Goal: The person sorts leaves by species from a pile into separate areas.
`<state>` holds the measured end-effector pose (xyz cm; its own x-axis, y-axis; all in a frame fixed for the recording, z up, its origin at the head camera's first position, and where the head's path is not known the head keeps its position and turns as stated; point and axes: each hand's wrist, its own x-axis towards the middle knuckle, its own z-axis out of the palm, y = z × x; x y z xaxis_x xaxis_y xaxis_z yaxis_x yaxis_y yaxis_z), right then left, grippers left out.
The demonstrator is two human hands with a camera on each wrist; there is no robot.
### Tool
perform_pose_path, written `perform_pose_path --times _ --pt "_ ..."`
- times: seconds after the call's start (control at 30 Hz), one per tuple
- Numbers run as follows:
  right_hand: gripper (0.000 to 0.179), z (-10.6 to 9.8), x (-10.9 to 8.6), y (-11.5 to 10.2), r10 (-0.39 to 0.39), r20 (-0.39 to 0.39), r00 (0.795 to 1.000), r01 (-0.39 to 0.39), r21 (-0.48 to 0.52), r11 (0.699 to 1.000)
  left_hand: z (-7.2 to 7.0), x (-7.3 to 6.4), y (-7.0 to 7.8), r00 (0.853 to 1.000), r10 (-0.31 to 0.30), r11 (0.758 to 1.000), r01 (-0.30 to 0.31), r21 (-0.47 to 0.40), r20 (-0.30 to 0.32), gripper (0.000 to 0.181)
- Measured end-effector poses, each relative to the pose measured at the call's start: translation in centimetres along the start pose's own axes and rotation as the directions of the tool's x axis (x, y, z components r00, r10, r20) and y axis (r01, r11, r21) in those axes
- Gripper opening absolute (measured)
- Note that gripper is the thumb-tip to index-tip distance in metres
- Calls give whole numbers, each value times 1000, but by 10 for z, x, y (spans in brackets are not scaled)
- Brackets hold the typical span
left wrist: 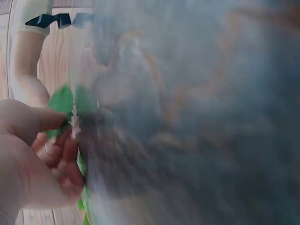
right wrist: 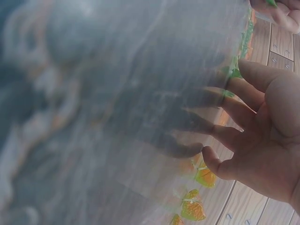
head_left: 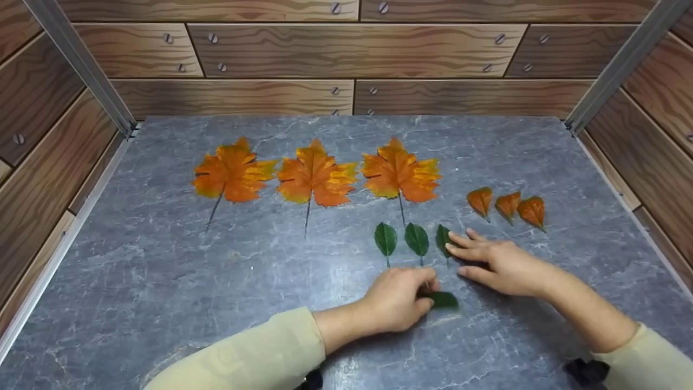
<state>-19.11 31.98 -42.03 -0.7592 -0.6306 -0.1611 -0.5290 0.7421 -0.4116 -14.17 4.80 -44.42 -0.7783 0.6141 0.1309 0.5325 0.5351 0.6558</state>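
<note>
My left hand (head_left: 398, 300) pinches a green leaf (head_left: 445, 300) between thumb and fingers, low over the table in front of a row of green leaves. In the left wrist view that leaf (left wrist: 61, 101) stands out past the thumb. The fingertips of my right hand (head_left: 503, 265) touch the rightmost green leaf (head_left: 442, 238) of the row and cover part of it. Its fingers are extended and spread, as the right wrist view also shows. Left of it lie the middle green leaf (head_left: 417, 239) and the left green leaf (head_left: 385, 239), stems toward me.
Behind lie three orange maple leaves in a row: left (head_left: 234, 172), middle (head_left: 315, 176) and right (head_left: 399, 172). Three small orange-brown leaves (head_left: 508, 206) lie at the right. The grey marbled table (head_left: 162, 281) is bordered by wood-patterned walls (head_left: 357, 51) and metal posts.
</note>
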Motion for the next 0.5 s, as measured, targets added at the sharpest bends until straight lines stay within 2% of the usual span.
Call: perform_pose_path --times 0.07,0.17,0.3,0.5 --pt "56 0 0 0 4 2 1000 -4 2 1000 -4 -1 -4 1000 28 993 -28 -111 -5 17" --pt "56 0 0 0 13 7 1000 -13 6 1000 -14 -3 -10 999 34 967 -40 -252 -26 21" --pt "55 -1 0 0 16 7 1000 -16 6 1000 -31 -5 -16 998 -32 929 8 -369 -59 20" --pt "56 0 -1 1 8 7 1000 -8 3 1000 -59 -8 -25 989 -126 877 75 -475 -77 20"
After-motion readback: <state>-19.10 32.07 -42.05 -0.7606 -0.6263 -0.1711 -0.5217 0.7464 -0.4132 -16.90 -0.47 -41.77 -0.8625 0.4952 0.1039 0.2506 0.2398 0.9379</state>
